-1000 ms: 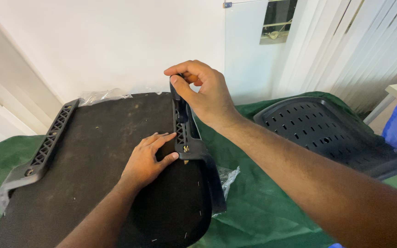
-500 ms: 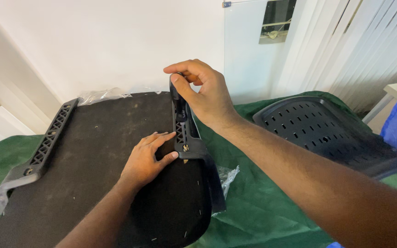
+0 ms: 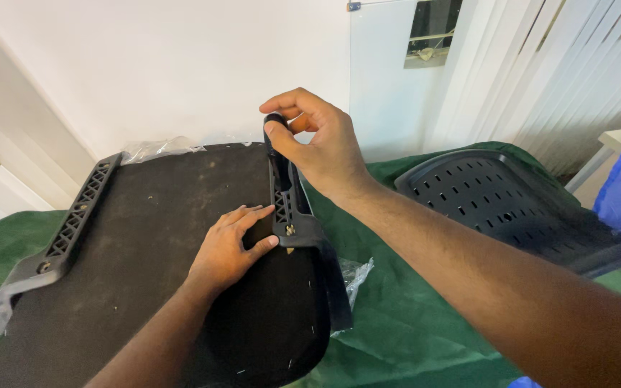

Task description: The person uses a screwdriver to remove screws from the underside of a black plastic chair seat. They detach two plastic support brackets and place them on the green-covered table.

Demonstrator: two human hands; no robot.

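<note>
Head view: black seat base (image 3: 145, 273) lying underside up on green cloth (image 3: 411, 330). Right hand (image 3: 318, 140) pinched on the top end of the black armrest bracket (image 3: 287, 208) at the seat's right edge. Left hand (image 3: 228, 248) flat, fingers spread, beside the bracket foot. Perforated black backrest (image 3: 497, 201) lies to the right.
</note>
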